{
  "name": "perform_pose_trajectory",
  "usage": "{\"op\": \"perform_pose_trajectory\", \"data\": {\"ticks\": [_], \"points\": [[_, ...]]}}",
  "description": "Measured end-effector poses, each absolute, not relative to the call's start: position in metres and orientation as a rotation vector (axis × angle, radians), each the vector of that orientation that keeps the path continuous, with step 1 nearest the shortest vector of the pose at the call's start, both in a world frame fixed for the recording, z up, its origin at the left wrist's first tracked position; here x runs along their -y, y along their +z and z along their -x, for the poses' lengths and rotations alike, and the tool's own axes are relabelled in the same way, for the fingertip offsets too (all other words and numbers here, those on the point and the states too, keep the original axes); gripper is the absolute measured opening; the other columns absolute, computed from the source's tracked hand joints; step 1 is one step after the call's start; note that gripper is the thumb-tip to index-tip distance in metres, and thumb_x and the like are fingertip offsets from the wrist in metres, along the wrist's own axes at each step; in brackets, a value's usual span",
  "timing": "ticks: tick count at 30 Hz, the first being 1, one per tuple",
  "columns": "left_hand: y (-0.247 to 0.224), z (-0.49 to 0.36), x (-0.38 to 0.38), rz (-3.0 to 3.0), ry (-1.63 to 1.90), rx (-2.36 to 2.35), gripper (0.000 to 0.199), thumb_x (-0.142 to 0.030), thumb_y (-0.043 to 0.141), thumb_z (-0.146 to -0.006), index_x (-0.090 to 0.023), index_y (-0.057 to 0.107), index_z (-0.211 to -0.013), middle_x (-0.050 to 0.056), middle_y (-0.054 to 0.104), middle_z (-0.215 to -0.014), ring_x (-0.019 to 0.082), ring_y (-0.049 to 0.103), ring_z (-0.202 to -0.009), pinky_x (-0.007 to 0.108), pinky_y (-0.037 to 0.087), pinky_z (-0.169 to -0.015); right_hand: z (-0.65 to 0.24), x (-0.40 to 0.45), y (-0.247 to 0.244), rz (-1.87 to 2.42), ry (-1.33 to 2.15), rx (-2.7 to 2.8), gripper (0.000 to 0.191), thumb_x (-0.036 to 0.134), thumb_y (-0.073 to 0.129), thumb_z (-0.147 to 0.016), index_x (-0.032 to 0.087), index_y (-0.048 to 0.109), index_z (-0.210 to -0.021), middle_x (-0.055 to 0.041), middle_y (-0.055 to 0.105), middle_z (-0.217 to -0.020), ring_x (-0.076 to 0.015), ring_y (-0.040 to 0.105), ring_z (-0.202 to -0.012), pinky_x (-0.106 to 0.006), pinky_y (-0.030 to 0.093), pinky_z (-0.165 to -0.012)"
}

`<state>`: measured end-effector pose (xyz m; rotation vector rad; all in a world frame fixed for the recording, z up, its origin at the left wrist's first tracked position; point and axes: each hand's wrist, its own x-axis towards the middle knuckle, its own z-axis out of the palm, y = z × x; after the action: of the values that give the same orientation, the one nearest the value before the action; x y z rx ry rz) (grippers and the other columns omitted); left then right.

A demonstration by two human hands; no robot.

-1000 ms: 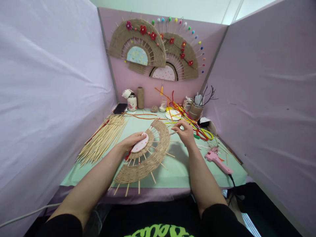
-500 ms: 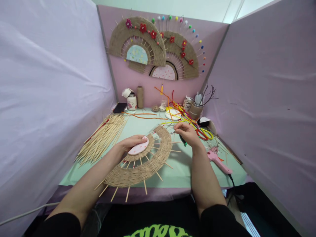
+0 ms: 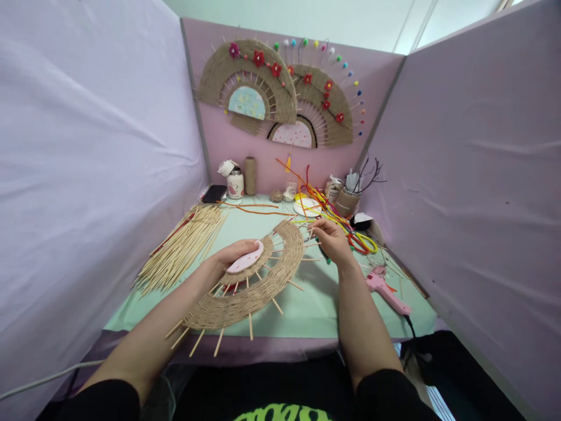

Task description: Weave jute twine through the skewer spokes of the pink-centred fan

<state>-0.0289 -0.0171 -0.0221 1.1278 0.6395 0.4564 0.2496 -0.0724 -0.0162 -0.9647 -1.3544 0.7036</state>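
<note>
A half-round woven fan [image 3: 263,289] of twine on thin wooden sticks is tilted above the front of the table. My left hand [image 3: 236,252] grips it at its pink dotted centre piece [image 3: 246,261], thumb on top. Beyond the fan's upper right end, my right hand [image 3: 328,234] has its fingers pinched together near the stick tips. Something thin shows at those fingertips, too small to make out. Below my right hand lies a dark tool with green parts [image 3: 325,257], partly hidden.
A pile of sticks [image 3: 179,251] lies at the left. A pink glue gun [image 3: 388,294] rests at the right, near coloured pipe cleaners [image 3: 366,242]. Jars, a twine roll [image 3: 249,176] and a phone [image 3: 214,194] stand or lie behind. Finished fans [image 3: 249,64] hang on the back wall.
The fan has tilted slightly in my left hand, and its lower sticks have shifted a little. My right hand's fingers stay pinched near its upper right end. The camera view has shifted slightly.
</note>
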Motion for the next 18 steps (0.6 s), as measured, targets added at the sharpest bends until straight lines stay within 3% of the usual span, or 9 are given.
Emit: {"op": "perform_pose_trajectory", "data": {"ticks": [10, 15, 18], "points": [[-0.021, 0.026, 0.023, -0.981, 0.633, -0.507, 0.038, -0.042, 0.068, -0.071, -0.016, 0.058, -0.097, 0.002, 0.063, -0.066, 0.013, 0.059, -0.056, 0.023, 0.046, -0.053, -0.215, 0.062, -0.02, 1.175, 0.46, 1.696, 0.019, 0.036, 0.055, -0.079, 0.021, 0.065, -0.08, -0.0028, 0.066, -0.087, -0.0178, 0.059, -0.081, -0.032, 0.049, -0.071], [-0.005, 0.038, 0.025, -0.877, 0.766, -0.351, 0.025, -0.044, 0.055, -0.08, -0.023, 0.057, -0.094, -0.006, 0.043, -0.048, 0.007, 0.04, -0.038, 0.018, 0.031, -0.038, -0.198, 0.011, -0.008, 1.411, 0.351, 1.859, 0.026, 0.04, 0.052, -0.082, 0.02, 0.064, -0.072, -0.0028, 0.067, -0.077, -0.0188, 0.06, -0.08, -0.032, 0.045, -0.077], [0.002, 0.048, 0.025, -0.831, 0.852, -0.254, 0.022, -0.044, 0.048, -0.082, -0.025, 0.057, -0.09, -0.007, 0.033, -0.046, 0.006, 0.03, -0.035, 0.018, 0.024, -0.036, -0.196, -0.038, 0.007, 1.649, 0.367, 1.721, 0.021, 0.033, 0.056, -0.081, 0.018, 0.064, -0.068, -0.0064, 0.067, -0.077, -0.0223, 0.06, -0.086, -0.033, 0.042, -0.081]]}}
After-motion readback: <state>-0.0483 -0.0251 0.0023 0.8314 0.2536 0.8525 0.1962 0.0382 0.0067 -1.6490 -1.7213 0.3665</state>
